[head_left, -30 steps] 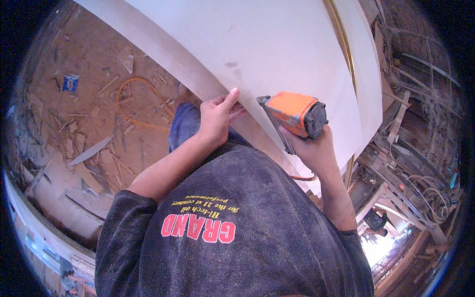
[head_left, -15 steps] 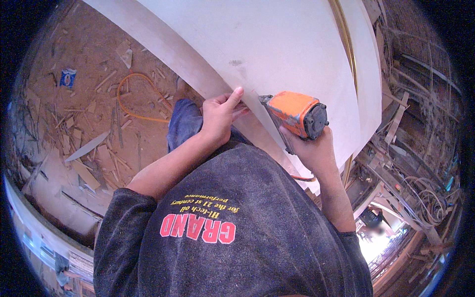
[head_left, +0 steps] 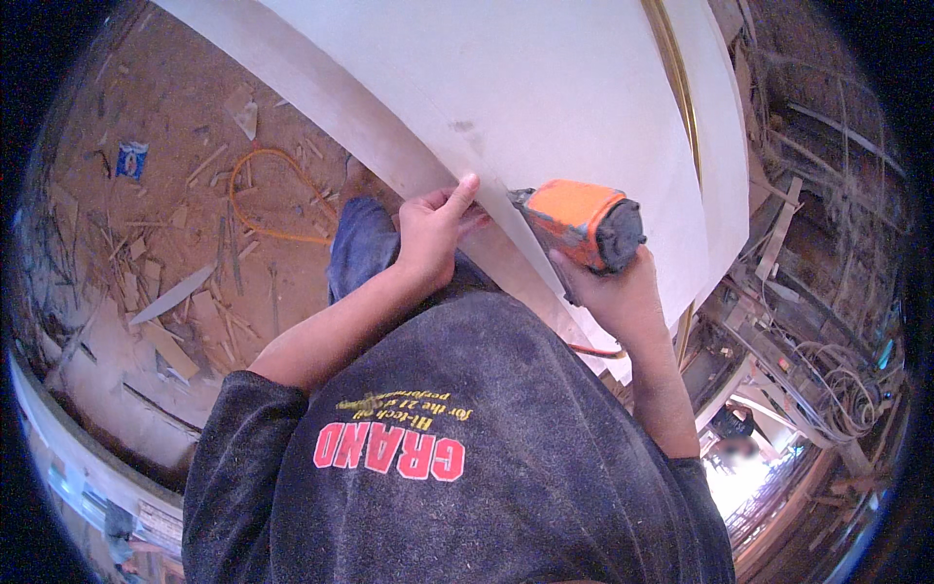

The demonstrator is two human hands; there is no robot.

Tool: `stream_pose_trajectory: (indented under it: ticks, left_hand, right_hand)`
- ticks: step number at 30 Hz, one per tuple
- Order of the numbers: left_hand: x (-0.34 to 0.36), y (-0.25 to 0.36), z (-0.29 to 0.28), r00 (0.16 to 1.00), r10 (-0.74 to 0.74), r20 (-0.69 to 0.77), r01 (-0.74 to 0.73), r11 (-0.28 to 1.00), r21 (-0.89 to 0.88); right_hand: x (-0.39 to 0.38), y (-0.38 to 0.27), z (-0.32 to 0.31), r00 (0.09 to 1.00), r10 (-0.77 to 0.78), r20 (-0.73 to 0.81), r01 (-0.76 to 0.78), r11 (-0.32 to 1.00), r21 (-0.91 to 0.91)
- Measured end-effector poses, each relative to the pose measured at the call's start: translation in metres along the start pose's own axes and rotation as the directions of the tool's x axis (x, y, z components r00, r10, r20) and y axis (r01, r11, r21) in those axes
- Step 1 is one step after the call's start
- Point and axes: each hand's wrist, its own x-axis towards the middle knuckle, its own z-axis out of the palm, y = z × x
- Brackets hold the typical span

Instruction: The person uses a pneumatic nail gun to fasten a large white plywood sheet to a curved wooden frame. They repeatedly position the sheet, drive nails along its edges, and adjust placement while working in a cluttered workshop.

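Note:
A large white panel (head_left: 555, 88) slopes across the view in front of me, its near edge running close to my body. At that edge is my left hand (head_left: 430, 234), thumb laid along the top and fingers curled underneath, gripping the panel. My right hand (head_left: 618, 297) is closed around the handle of an orange and black nail gun (head_left: 576, 212). The gun's nose points left, at the panel near its edge, a short way from my left thumb. Whether the nose touches the surface I cannot tell.
An orange air hose (head_left: 233, 200) loops on the dusty floor at left, among scattered wood offcuts (head_left: 170, 346) and a small blue packet (head_left: 131, 160). Gold-coloured strips (head_left: 684, 88) lie along the panel's far side. Timber and coiled cable (head_left: 837, 389) crowd the right. Another person (head_left: 735, 423) is beyond.
Both hands keep nearly the same place and grip. The nail gun has tilted very slightly.

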Motion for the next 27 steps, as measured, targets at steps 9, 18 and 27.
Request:
stream_pose_trajectory:
  ticks: [9, 18, 27]
  left_hand:
    - [0.001, 0.001, -0.008, 0.998, 0.021, 0.051, -0.024, 0.998, 0.057]
    - [0.005, -0.003, -0.019, 0.989, 0.082, 0.125, -0.109, 0.969, 0.222]
    - [0.006, -0.003, -0.016, 0.988, 0.065, 0.142, -0.102, 0.958, 0.268]
  right_hand:
    - [0.019, -0.027, -0.005, 0.998, -0.065, -0.003, 0.065, 0.991, 0.113]
    - [0.027, -0.038, -0.003, 0.997, -0.06, 0.051, 0.062, 0.997, -0.039]
    - [0.028, -0.026, -0.005, 0.995, -0.097, 0.007, 0.096, 0.995, 0.027]
